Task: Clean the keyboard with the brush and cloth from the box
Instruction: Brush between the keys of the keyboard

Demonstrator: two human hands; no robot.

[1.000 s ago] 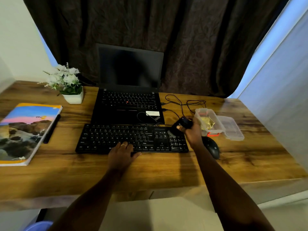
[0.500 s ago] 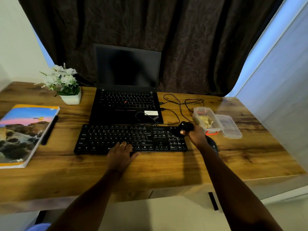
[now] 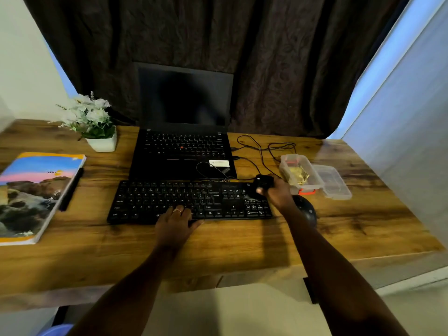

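A black keyboard (image 3: 169,201) lies on the wooden desk (image 3: 242,241) in front of the laptop. My left hand (image 3: 175,221) rests flat on its front edge near the middle, a ring on one finger. My right hand (image 3: 276,192) is closed around a small black brush (image 3: 263,181), which is over the keyboard's right end by the number pad. Just right of that hand stands a clear plastic box (image 3: 299,172) with a yellowish cloth (image 3: 298,175) crumpled inside. The box's lid (image 3: 333,181) lies beside it.
An open black laptop (image 3: 183,151) sits behind the keyboard with cables (image 3: 261,147) trailing right. A black mouse (image 3: 304,209) lies under my right wrist. At the left are a colourful book (image 3: 34,192), a black pen (image 3: 71,189) and a white flower pot (image 3: 97,127).
My right hand has carried the brush down and left from beside the box onto the keyboard's right end. My left hand has stayed on the keyboard's front edge.
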